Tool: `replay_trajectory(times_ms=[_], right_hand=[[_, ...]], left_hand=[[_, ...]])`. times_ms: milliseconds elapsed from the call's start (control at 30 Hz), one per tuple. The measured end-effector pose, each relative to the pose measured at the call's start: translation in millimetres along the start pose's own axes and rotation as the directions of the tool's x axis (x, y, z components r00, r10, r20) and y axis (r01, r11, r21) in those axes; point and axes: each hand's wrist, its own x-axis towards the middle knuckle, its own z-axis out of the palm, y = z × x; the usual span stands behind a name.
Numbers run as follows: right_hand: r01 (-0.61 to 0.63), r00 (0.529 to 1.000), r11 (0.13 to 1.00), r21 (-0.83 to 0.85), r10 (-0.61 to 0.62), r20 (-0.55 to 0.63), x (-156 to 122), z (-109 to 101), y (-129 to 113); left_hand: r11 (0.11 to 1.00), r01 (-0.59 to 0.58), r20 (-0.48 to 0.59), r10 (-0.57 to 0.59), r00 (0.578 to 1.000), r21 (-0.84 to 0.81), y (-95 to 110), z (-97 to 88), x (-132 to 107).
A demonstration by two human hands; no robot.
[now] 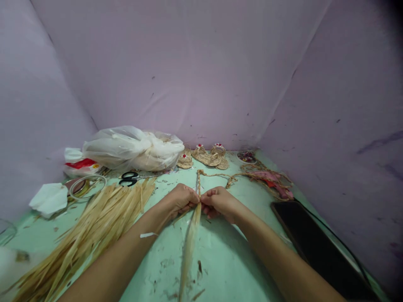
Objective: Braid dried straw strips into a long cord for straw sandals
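Head view: noted a braided cord [199, 184] at about mid-width of the green worktop [233, 264], nearer the far edge than the near one. Found the left hand [184, 199] almost closed, with thumb and fingertips pinched at the change from braid to pale loose strands [190, 243]. Found the right hand [220, 203] likewise nearly closed, pinched at the same spot from the other side. Could not tell the exact strands in each grip.

Judged the step in hand to be plaiting. Considered it sound practice to hold each pinch tight against the last crossing, lay the outer strands over by turns, pull both sides equally, and flatten any twist before the next pass. Advised also splicing in a fresh strip from the dry strips [94, 222] toward the left edge before any thinning.

Recorded the braid's long axis as near to far, roughly square to the far edge. Noted a sharp bend at the far end, rightward into thinner cord [217, 175]. Recorded the loose strands as pointing to the near edge, slightly leftward.
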Motion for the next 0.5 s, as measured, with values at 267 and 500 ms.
replay_trajectory(times_ms=[267,500], right_hand=[[0.055,0.994,0.991,-0.12,-0.066,-0.086,15,-3,15],[0.029,0.995,0.999,0.015,-0.027,-0.093,9,0,12]], left_hand=[[0.83,-0.039,-0.107,0.118,0.987,0.557,3,-1.6,-5],[0.609,0.043,-0.249,0.258,0.934,0.792,15,26.8,-30]])
